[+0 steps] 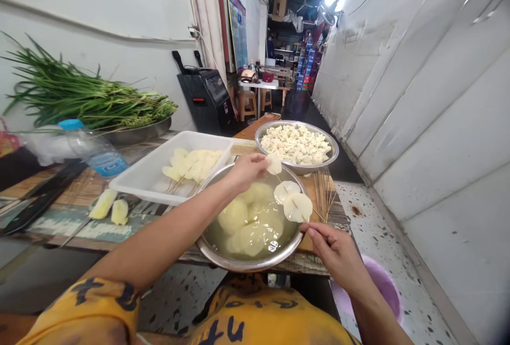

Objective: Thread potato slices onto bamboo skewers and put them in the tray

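My right hand pinches the lower end of a thin wooden skewer. Two pale round potato slices are threaded on it. At its far tip, my left hand grips another potato slice between thumb and fingers; whether the tip has pierced it I cannot tell. Below both hands is a metal bowl of cloudy water with several potato slices in it. To the left, a white plastic tub holds skewered slices.
A metal bowl of cauliflower pieces stands behind. Bare skewers lie at the table's right edge. On the left are a water bottle, a knife, vegetable pieces and green stalks. A purple basin is on the floor.
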Available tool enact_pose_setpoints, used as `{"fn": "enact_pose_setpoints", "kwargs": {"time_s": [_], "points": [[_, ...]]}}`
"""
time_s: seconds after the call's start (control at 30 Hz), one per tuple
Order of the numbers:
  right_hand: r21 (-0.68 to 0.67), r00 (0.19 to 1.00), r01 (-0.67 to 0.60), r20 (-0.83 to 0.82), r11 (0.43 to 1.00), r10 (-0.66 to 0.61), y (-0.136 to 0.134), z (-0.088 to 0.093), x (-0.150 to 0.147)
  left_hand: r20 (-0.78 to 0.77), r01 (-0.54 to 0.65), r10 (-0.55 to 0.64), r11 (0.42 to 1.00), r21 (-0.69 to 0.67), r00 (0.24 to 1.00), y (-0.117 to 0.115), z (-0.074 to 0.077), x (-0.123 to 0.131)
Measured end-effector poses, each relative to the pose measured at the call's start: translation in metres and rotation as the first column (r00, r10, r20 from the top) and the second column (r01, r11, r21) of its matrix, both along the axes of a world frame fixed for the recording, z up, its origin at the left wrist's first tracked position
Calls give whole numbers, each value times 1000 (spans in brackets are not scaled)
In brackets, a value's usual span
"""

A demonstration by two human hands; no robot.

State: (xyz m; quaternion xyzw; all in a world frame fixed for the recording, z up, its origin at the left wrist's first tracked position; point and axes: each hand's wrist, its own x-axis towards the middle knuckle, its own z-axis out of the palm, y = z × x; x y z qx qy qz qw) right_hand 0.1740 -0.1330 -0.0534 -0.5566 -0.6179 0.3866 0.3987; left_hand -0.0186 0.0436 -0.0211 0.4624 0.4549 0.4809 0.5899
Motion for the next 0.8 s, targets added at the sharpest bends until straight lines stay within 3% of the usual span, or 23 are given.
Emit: {"fn": "enact_pose_setpoints", "kwargs": {"time_s": [0.37,0.67,0.8], "points": [[-10,999,38,-22,999,-38,1,-8,2,45,20,-22,999,38,999,-11,9,4],[-15,1000,21,-11,1000,-21,2,-2,1,-58,-30,44,976,215,997,-10,2,5],[-14,999,30,-35,999,-30,2,0,0,-46,-19,31,974,227,998,-11,-1,7]]}}
